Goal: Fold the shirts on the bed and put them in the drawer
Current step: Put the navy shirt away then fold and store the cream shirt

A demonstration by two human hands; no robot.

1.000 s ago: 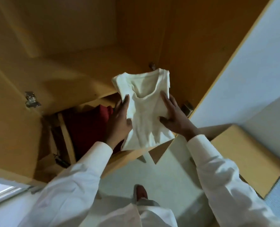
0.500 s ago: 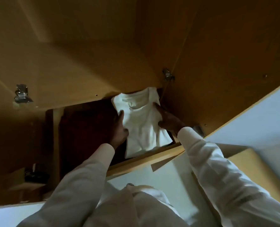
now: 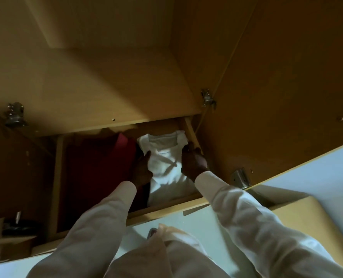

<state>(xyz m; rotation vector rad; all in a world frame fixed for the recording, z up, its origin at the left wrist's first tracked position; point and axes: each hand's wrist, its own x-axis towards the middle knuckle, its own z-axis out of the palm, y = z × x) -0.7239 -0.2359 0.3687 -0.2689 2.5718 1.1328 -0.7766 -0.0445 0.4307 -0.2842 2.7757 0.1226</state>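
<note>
inside the open drawer (image 3: 166, 210), toward its right end, a folded white shirt (image 3: 167, 173) is lying with its collar pointing away from the person, its right edge sitting close against the drawer's right wall. a dark red garment (image 3: 98, 167) is filling the space to its left, the two lying just beside each other. left hand (image 3: 141, 171) is reaching down between the red garment and the white shirt, resting along the shirt's left edge with one digit stretching straight over the cloth. light is dim and the other fingers are hiding in shadow, so cannot tell whether this hand is gripping or only touching. right hand (image 3: 193, 163) is sitting at the shirt's right edge near the shoulder, fingers bending down over the fold and holding it. both arms are wearing pale long sleeves (image 3: 246, 223). the drawer is standing pulled out beneath a wooden shelf (image 3: 106, 93). a metal hinge (image 3: 207, 98) is showing at the shelf's right end, a second hinge (image 3: 15, 114) at the left, a third hinge (image 3: 240, 178) near the lower edge of the open door (image 3: 287, 87). a dark object (image 3: 20, 225), too dim to identify, is sitting at lower left.
</note>
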